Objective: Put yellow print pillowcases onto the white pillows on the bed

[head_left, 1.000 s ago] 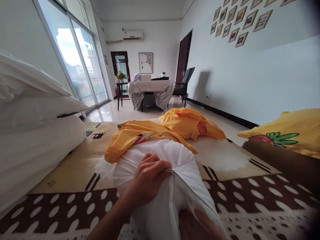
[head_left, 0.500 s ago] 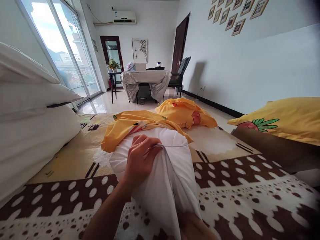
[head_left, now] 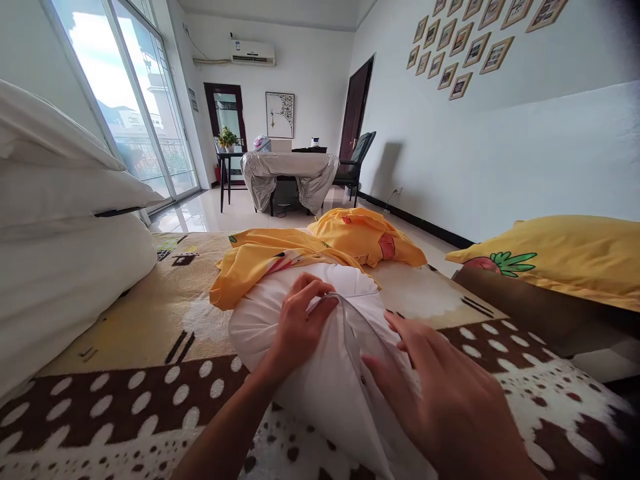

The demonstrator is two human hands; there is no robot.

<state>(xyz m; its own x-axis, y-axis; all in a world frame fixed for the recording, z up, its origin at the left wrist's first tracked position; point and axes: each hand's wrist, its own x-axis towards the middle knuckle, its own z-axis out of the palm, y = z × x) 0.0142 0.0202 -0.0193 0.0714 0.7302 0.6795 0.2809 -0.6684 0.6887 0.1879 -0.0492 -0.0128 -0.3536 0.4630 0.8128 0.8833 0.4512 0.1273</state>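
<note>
A white pillow lies in front of me on the patterned blanket, with an open zipped edge running down its right part. My left hand pinches the upper end of that edge. My right hand is over the right side of the pillow, thumb and fingers apart, beside the opening. Just beyond the pillow, partly against its far end, lies a crumpled orange cloth with printed fruit shapes.
Behind it rests an orange patterned pillow. A yellow pillow sits on a brown box at the right. White pillows are stacked at the left. Farther off stands a covered table.
My right hand has come up from the bottom edge to the pillow's right side, its fingers now spread. My left hand still holds the edge. The view has tilted up a little.
</note>
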